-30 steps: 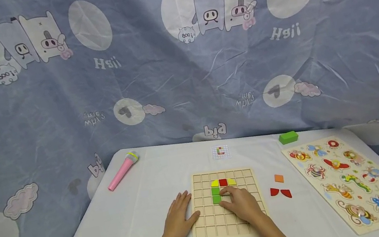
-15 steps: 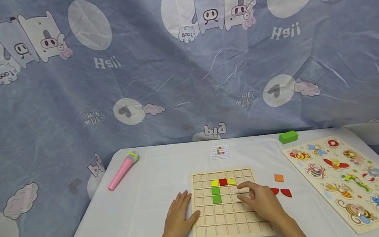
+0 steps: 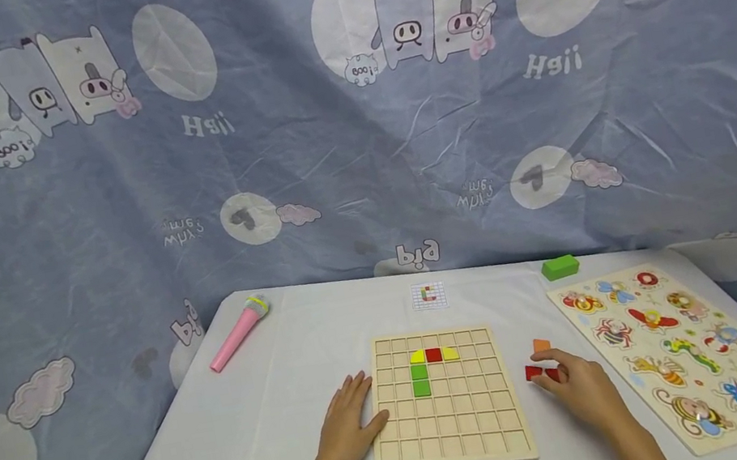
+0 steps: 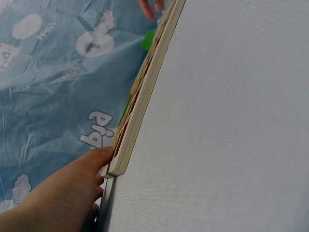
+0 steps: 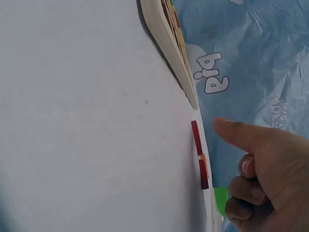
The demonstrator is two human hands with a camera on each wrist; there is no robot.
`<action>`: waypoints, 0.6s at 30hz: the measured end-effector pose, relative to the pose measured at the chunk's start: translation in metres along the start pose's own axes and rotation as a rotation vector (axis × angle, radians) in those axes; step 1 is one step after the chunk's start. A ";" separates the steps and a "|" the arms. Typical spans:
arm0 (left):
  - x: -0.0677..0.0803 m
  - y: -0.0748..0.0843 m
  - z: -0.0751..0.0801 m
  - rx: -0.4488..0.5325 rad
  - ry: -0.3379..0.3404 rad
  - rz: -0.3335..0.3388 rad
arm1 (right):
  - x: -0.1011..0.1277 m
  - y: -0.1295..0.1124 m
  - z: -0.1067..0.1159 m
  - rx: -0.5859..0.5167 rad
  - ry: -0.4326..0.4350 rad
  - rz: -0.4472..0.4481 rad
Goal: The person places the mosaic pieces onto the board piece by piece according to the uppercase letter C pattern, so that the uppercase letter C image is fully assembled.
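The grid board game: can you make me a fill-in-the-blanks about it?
The left hand rests against the ___ edge of the grid board.
The right hand reaches the ___ pieces on the table.
The two squares stacked on the board are ___.
The toy microphone is ___.

Missing words: left, red, green, pink

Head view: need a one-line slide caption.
Left hand steadies the wooden grid board while the right hand reaches the red pieces beside it.

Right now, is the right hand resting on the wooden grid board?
No, the right hand is beside the wooden grid board, at the red pieces on the table.
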State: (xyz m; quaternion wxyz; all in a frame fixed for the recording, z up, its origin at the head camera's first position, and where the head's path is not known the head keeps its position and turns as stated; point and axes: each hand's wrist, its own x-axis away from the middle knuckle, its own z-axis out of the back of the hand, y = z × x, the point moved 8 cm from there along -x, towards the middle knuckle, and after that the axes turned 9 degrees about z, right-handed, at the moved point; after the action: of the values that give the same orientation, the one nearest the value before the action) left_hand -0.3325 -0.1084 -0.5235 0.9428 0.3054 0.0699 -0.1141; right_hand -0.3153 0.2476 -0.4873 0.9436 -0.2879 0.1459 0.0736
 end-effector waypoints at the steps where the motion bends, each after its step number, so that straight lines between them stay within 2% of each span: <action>1: 0.000 0.000 0.000 0.002 -0.003 0.001 | 0.000 0.002 -0.001 0.007 -0.011 0.002; 8: 0.001 0.000 -0.002 -0.001 -0.004 -0.003 | -0.001 0.013 -0.006 0.070 -0.047 -0.018; 18: 0.000 0.000 0.000 -0.006 0.013 -0.014 | -0.011 0.019 -0.015 0.072 -0.056 -0.042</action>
State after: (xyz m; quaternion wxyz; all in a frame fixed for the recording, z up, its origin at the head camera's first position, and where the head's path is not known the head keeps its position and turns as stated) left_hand -0.3326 -0.1080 -0.5233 0.9423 0.3030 0.0785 -0.1187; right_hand -0.3331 0.2542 -0.5057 0.9585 -0.2544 0.1157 0.0564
